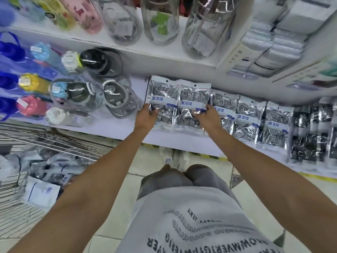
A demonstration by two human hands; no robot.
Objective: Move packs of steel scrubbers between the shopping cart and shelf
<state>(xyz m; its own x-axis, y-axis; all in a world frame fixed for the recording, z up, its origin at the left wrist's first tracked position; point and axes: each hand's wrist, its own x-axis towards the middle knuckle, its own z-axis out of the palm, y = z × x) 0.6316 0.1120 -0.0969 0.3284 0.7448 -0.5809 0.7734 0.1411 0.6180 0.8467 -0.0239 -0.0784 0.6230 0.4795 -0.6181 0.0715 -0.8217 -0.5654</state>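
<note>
While closed on two scrubber packs (pixel 179 105), both hands' fingers (pixel 152 111).

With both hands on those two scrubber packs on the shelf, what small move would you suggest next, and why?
Probably let go: the left hand and right hand hold two packs already lying on the shelf in line with the row; more wait in the cart.

Both bare arms stretch forward, nearly parallel; left hand (pixel 145 117) and right hand (pixel 207 117) are palm-down, fingers curled in a pinch.
</note>
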